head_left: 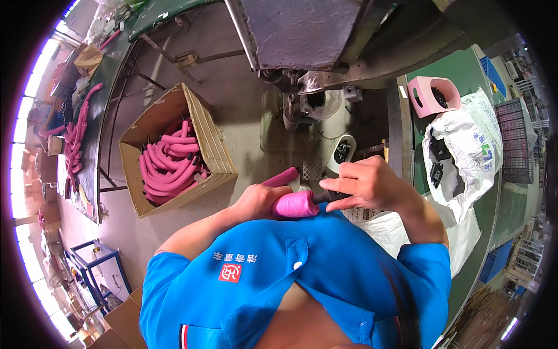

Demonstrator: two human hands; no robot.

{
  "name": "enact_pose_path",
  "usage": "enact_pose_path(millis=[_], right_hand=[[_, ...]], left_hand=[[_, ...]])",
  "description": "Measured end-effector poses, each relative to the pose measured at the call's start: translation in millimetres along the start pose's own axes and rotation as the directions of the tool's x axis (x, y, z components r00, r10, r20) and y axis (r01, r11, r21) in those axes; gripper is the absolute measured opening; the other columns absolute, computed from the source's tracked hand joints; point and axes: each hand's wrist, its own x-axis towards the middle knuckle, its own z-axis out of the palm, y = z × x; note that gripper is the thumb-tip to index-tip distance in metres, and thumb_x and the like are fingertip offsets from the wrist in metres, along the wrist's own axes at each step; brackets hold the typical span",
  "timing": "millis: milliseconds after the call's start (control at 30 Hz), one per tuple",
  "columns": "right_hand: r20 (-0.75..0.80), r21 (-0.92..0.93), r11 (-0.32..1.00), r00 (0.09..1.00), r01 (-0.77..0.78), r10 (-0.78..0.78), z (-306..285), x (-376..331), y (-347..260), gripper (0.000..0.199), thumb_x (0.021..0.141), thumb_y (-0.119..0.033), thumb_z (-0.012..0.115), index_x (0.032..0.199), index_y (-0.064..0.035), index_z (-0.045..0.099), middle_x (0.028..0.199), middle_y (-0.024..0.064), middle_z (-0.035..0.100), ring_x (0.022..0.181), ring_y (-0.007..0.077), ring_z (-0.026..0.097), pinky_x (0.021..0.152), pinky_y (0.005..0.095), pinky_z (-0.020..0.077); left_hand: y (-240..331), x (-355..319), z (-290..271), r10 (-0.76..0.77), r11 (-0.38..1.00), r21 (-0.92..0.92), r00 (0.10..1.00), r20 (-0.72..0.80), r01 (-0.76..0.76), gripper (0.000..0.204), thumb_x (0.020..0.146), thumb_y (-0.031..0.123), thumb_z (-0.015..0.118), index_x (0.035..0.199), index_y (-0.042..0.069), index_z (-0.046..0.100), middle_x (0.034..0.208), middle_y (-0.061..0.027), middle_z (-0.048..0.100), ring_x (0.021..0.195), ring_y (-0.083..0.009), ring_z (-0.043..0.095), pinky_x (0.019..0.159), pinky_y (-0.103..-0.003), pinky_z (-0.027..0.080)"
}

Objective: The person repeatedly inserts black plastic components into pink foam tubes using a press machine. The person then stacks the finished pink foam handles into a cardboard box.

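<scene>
My left hand [258, 199] is wrapped round a pink foam-covered tube [295, 206], close in front of my chest. One end of the tube faces right, and another length of it shows beyond my knuckles. My right hand [370, 185] pinches a small black piece [332, 196] between thumb and fingers, close to the tube's right end. The fingers partly hide this piece, so its exact kind does not show. I cannot tell whether it sits inside the tube or only next to it.
A cardboard box [224, 168] of curved pink tubes stands left. A grey metal machine [302, 35] rises ahead, near a white container [353, 141] of small black parts. At right are a pink bin [419, 96] and a white sack [479, 134] with black plastic parts.
</scene>
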Motion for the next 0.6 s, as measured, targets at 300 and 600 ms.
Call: enact_pose_path(millis=[300, 600], right_hand=[[-0.263, 0.647, 0.664, 0.709, -0.374, 0.655, 50.7, 9.4, 43.1, 0.044, 0.099, -0.033, 0.043, 0.073, -0.0021, 0.06, 0.062, -0.0017, 0.054, 0.055, 0.0065, 0.049, 0.051, 0.0271, 0.0373], [-0.602, -0.098, 0.79, 0.668, -0.605, 0.437, 86.6, 70.9, 142.3, 0.031, 0.096, -0.027, 0.045, 0.097, 0.0006, 0.059, 0.092, 0.0239, 0.062, 0.086, 0.0432, 0.058, 0.073, 0.0478, 0.0457]], left_hand=[[-18.8, 11.1, -14.1, -0.093, 0.994, 0.035, 0.978, -0.189, 0.102, 0.032, 0.069, 0.025, 0.072, 0.093, 0.012, 0.056, 0.079, -0.0178, 0.063, 0.076, -0.0401, 0.062, 0.067, -0.048, 0.051], [-67.5, 51.0, -102.6, 0.035, 0.894, 0.425, 0.923, -0.383, 0.142, 0.037, 0.063, 0.019, 0.068, 0.097, 0.009, 0.055, 0.074, -0.0184, 0.061, 0.075, -0.0406, 0.061, 0.065, -0.048, 0.048]])
